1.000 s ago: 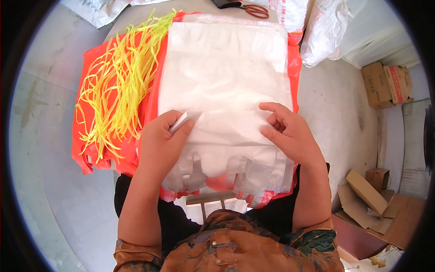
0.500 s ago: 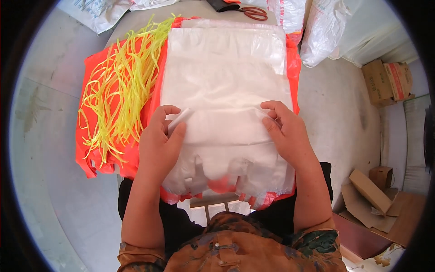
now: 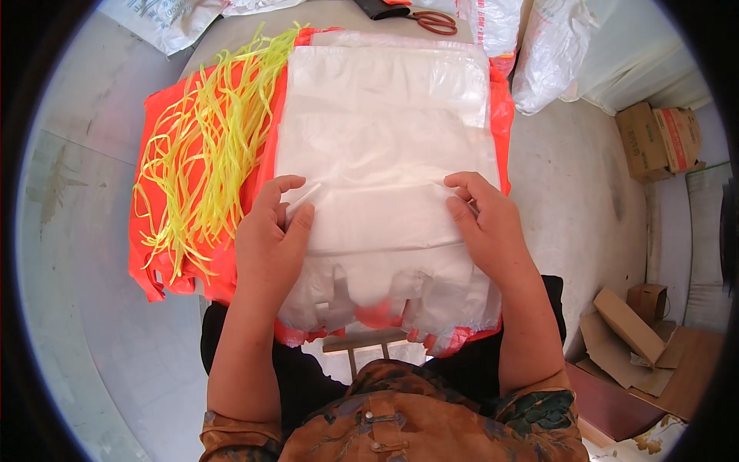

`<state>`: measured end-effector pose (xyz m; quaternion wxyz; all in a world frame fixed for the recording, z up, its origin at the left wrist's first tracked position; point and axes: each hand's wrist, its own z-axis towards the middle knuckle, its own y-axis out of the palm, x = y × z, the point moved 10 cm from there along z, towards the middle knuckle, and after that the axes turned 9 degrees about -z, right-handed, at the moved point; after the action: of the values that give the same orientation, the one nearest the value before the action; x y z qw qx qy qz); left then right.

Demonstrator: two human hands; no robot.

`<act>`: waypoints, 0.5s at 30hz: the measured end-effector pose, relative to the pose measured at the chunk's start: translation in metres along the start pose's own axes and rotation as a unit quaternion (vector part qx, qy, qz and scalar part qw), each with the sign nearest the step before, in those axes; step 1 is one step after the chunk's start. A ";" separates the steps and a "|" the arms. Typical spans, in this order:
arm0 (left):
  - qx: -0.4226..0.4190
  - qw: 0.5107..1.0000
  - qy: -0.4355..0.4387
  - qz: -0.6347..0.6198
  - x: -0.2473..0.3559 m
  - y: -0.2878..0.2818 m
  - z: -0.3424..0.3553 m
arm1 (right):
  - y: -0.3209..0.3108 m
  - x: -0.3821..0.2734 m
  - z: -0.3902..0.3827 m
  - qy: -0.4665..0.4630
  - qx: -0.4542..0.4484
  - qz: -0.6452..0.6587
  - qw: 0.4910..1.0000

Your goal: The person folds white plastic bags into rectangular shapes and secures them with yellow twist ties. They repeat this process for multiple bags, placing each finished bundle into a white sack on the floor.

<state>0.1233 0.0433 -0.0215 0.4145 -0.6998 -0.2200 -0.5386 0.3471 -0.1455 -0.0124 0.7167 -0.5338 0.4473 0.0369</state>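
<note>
A stack of clear plastic bags (image 3: pixel 385 146) lies on red plastic in front of me, its cut-out handle ends toward my body. Across its near half runs a folded-over bag (image 3: pixel 381 219). My left hand (image 3: pixel 269 231) grips this bag's left edge, thumb and fingers curled round the film. At the opposite edge my right hand (image 3: pixel 489 223) pinches the film the same way. The fingertips are partly hidden by the plastic. Left of the stack, a bundle of yellow plastic strips (image 3: pixel 212 154) is spread over red plastic bags (image 3: pixel 162 246).
Red-handled scissors (image 3: pixel 435 23) and a black object (image 3: pixel 382 8) lie at the table's far edge. White sacks (image 3: pixel 550 58) stand at the far right. Cardboard boxes (image 3: pixel 647 142) sit on the floor to the right, with opened cardboard (image 3: pixel 627 339) nearer me.
Both hands keep their places almost unchanged. The turned-up flap at my left fingers looks flatter, and the film between my hands has shifted slightly.
</note>
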 end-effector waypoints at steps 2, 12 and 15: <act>0.000 1.000 -0.002 0.003 -0.002 -0.001 0.000 | 0.001 0.000 0.001 0.001 -0.002 -0.002 1.000; 0.009 1.000 -0.001 0.016 -0.008 -0.006 0.002 | 0.000 -0.002 0.002 -0.007 0.011 -0.019 1.000; 0.009 1.000 0.001 0.019 -0.009 -0.006 0.003 | 0.000 -0.002 0.003 -0.003 0.008 -0.022 1.000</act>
<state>0.1174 0.0500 -0.0286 0.4308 -0.6998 -0.2115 -0.5291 0.3479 -0.1430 -0.0109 0.7228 -0.5378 0.4335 0.0193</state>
